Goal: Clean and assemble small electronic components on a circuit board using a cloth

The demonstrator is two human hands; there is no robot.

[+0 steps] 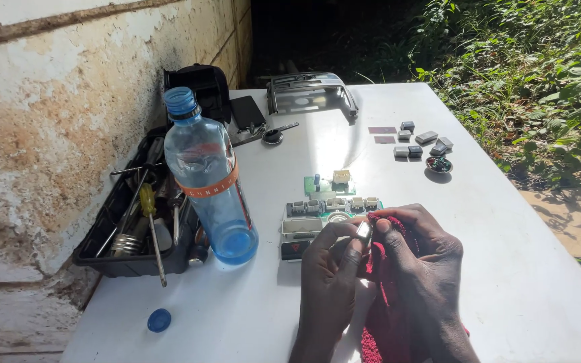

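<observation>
My left hand (327, 282) pinches a small grey button cap (364, 232) between thumb and fingers. My right hand (421, 275) presses a red cloth (379, 316) against that cap. Both hands hover over the near edge of a white table (506, 269). Just beyond my fingers lies a grey switch panel with a green circuit board (327, 202).
A clear plastic water bottle (208, 178) stands left of the panel, its blue cap (159, 320) lying near the table's front. A black tool tray (139, 215) with screwdrivers sits at the left edge. Several loose button caps (418, 142), a small bowl (438, 165) and a silver frame (311, 93) lie farther back.
</observation>
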